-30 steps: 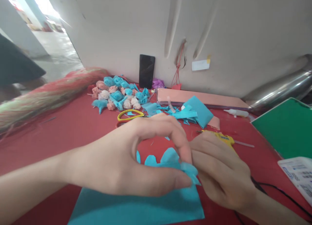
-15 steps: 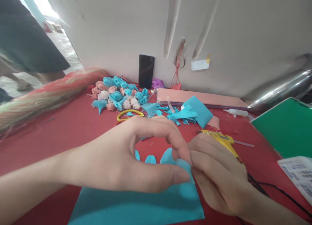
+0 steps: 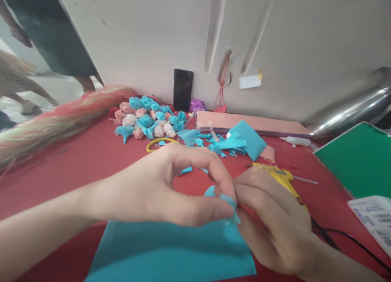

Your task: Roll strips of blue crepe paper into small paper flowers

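My left hand pinches a small blue paper strip with scalloped petals between thumb and forefinger. My right hand meets it from the right, its fingers curled and pressed on the same strip's end. Both hands hover just above a flat blue sheet lying on the red table. A yellow glue gun lies just behind my right hand.
A heap of blue, pink and white paper roses sits at the back, with yellow-handled scissors and blue offcuts nearby. A black phone leans on the wall. A green board lies right. A person stands far left.
My hands have lifted slightly and rolled more of the blue strip between the fingertips, so fewer petals show. The person at the far left has walked further into view.
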### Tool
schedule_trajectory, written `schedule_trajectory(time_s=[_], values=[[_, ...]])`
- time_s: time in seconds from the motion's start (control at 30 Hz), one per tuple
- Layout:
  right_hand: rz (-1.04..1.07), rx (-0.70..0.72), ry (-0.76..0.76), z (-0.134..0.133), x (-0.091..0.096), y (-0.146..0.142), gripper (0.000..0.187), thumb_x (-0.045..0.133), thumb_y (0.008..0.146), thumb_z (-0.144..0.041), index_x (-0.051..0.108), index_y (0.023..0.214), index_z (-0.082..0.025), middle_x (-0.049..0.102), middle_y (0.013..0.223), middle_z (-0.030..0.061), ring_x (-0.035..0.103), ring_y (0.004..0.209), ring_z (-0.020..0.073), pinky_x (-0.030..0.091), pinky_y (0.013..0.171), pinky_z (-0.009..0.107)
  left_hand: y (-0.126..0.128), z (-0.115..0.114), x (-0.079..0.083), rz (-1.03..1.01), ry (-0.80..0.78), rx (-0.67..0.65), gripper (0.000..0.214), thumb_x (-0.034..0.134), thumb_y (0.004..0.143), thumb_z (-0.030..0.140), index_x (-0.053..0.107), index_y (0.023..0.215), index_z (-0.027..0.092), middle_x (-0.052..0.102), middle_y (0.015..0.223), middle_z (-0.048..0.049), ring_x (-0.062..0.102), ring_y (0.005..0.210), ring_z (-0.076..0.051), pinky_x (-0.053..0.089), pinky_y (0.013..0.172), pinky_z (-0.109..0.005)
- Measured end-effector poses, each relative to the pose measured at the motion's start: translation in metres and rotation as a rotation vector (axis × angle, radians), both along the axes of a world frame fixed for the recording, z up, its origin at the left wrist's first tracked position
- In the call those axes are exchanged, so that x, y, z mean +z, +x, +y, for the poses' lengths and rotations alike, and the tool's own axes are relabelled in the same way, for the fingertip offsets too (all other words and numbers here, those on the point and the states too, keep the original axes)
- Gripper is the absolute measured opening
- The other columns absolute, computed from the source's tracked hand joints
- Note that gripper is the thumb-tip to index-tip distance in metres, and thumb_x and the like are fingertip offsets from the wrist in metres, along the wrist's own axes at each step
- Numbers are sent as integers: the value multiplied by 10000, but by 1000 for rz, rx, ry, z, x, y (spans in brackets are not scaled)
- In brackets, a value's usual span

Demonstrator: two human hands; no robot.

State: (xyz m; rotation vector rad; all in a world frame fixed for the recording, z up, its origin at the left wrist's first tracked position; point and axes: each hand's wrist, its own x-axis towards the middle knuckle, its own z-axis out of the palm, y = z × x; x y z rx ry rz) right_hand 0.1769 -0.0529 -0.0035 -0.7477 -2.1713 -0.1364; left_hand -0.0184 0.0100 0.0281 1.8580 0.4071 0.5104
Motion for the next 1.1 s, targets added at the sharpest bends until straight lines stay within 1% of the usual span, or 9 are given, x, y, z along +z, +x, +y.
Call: schedule_trajectory(time_s=[0.13,0.33,0.47,0.57,0.7,0.77,0.83,0.93,1.1], values=[[1,-25,30,-1,-2,0,196,433,922,-42,597,904,-148,689,752,52,612,654,165,484,607,306,1,1,-1,-33,-32,17,46,684,837,240,657,834,203,650,795,27,605,756,-109,525,752,-186],[-11,-92,92,-5,-3,2,196,418,951,-75,608,952,-120,711,778,66,587,650,153,490,623,294,2,-2,-1,-54,-68,12,26,674,840,209,654,830,195,649,801,40,602,754,-92,517,729,-149],[6,-73,88,-5,-7,3,214,402,952,-68,609,984,-109,723,820,87,624,711,165,505,652,296,3,-5,-1,-56,-94,27,25,666,845,204,647,830,197,634,793,44,590,751,-87,513,720,-142],[74,-32,32,-1,-11,3,231,382,963,-80,607,1005,-117,722,841,87,638,740,163,516,674,287,5,-7,-2,-60,-104,50,38,634,877,222,641,850,197,634,825,44,594,777,-85,512,729,-140],[211,62,-65,8,-14,5,225,391,981,-116,612,1008,-150,716,865,72,654,766,152,530,681,270,6,-8,-4,-61,-93,121,131,537,943,265,661,913,234,650,843,55,589,768,-77,492,630,-111],[241,79,-124,12,-15,5,217,401,993,-158,618,1000,-165,714,886,72,659,793,149,539,703,262,4,-8,-4,-27,-78,151,158,519,951,290,672,929,258,666,878,57,591,772,-84,489,597,-115],[276,80,-183,14,-17,6,219,411,1001,-203,627,988,-170,707,889,72,658,817,146,542,715,250,3,-9,-4,-14,-76,167,164,518,948,286,680,923,273,670,891,66,596,754,-80,494,590,-114],[326,84,-249,15,-20,5,222,418,1006,-243,630,973,-185,692,861,47,654,808,134,542,714,228,3,-10,-4,-35,-84,170,169,521,942,246,685,921,282,664,867,87,580,680,-43,469,547,-69],[348,91,-311,16,-20,4,215,414,1010,-245,618,948,-218,679,839,3,636,774,115,528,719,208,7,-12,-2,-56,-119,176,75,578,909,211,645,892,241,605,817,85,543,622,-18,434,507,-51]])
